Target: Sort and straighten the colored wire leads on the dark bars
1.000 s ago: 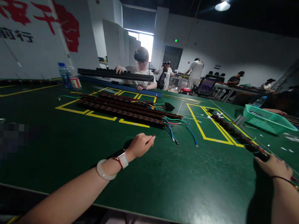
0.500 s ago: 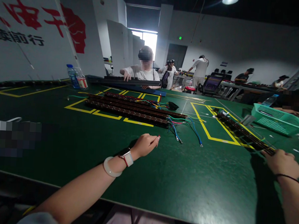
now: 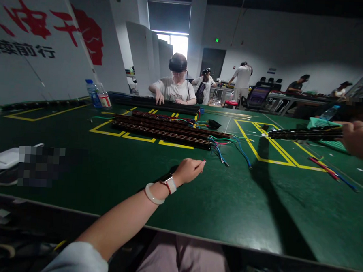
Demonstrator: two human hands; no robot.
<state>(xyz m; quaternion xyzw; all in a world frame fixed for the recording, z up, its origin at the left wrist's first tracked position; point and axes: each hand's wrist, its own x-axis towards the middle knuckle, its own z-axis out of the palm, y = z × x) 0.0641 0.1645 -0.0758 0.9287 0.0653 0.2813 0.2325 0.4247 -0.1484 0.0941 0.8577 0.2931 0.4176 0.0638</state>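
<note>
At the right edge of the frame, the right hand (image 3: 360,141) is closing its fingers around the near end of a dark strip (image 3: 306,134), and the strip is pointing leftward above the worktop (image 3: 226,207), its far end sitting over the yellow tape outlines. A green basket (image 3: 336,145) is showing partly behind the strip, and loose wires (image 3: 326,169) in red, yellow and blue are lying on the worktop below.

Near the middle of the frame, the left hand (image 3: 188,171) is curling into a loose fist; whether anything small is hiding inside it, I cannot tell. A watch (image 3: 168,182) and a pale bangle (image 3: 154,194) are circling that arm. Just above this hand in the frame, a bundle of dark strips (image 3: 166,135) is lying across the yellow tape, with blue, green and red leads trailing from its right end.

In the upper middle, a co-worker (image 3: 184,89) is resting one hand on a long black piece (image 3: 173,107). Two bottles are standing at upper left, one blue-capped (image 3: 92,92).
</note>
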